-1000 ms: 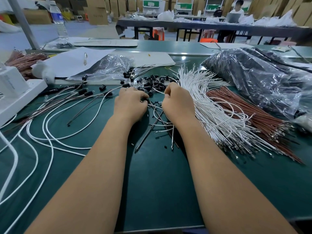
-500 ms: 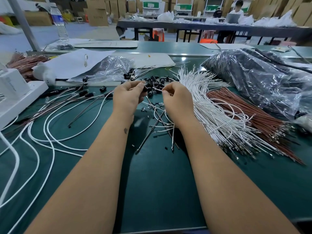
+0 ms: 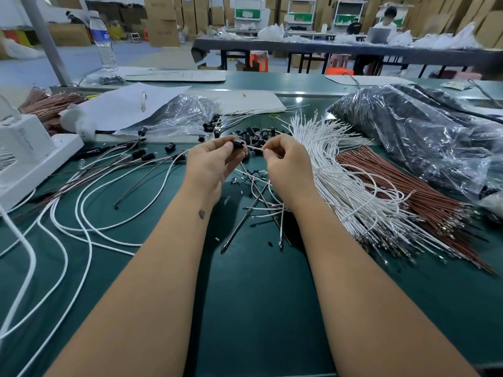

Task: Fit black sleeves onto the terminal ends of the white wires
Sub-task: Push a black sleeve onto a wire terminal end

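My left hand (image 3: pixel 215 164) pinches a small black sleeve (image 3: pixel 238 144) between thumb and fingertips, lifted above the green table. My right hand (image 3: pixel 288 164) pinches the end of a white wire (image 3: pixel 254 148), whose tip points into the sleeve. Behind both hands lies a loose pile of black sleeves (image 3: pixel 253 137). A thick bundle of white wires (image 3: pixel 340 170) fans out to the right of my right hand. Wires with sleeves on their ends (image 3: pixel 141 156) lie to the left.
A bundle of brown wires (image 3: pixel 402 186) lies right of the white ones, beside a large plastic bag of dark parts (image 3: pixel 424 137). A white device (image 3: pixel 24 156) sits at the left edge. Long white cables (image 3: pixel 70 221) loop over the left table. Paper and a water bottle (image 3: pixel 102 42) stand behind.
Both hands rose from the sleeve pile on the table. My left hand now holds a black sleeve and my right a wire end, brought together in front of me.
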